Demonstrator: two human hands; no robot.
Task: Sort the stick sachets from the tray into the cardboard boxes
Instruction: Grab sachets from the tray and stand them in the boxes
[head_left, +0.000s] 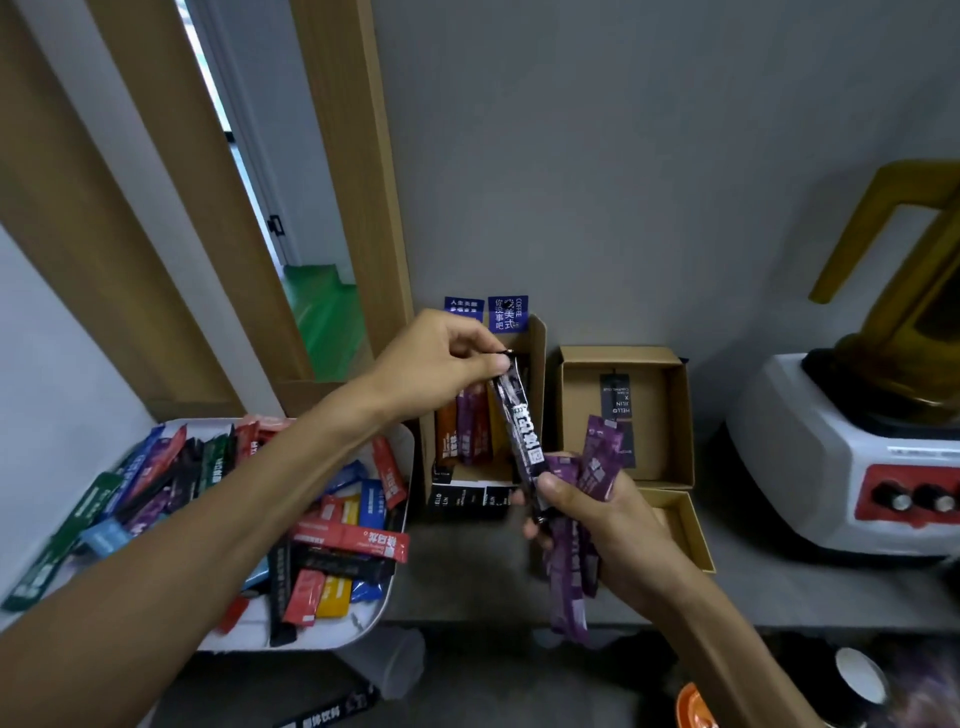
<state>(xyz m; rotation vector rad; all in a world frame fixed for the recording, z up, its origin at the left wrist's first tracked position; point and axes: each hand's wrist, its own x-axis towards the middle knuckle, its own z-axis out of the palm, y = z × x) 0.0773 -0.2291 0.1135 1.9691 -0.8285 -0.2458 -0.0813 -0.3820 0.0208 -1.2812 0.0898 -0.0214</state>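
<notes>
Slim dark foil stick sachet (519, 431) held up in front of the tall open cardboard box (537, 374), just right of the white plastic tray (375, 617). Left hand (436, 364) pinches its far end; right hand (608, 514) clasps its near end plus a bunch of purple sachets (569, 587). We judge it light, limp, slick: best grip at the sealed ends.

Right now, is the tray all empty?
No, the white tray holds a jumbled heap of red, blue, green, yellow and black stick sachets.

Glossy foil sachets (519, 426), matt cardboard boxes (680, 415)
</notes>
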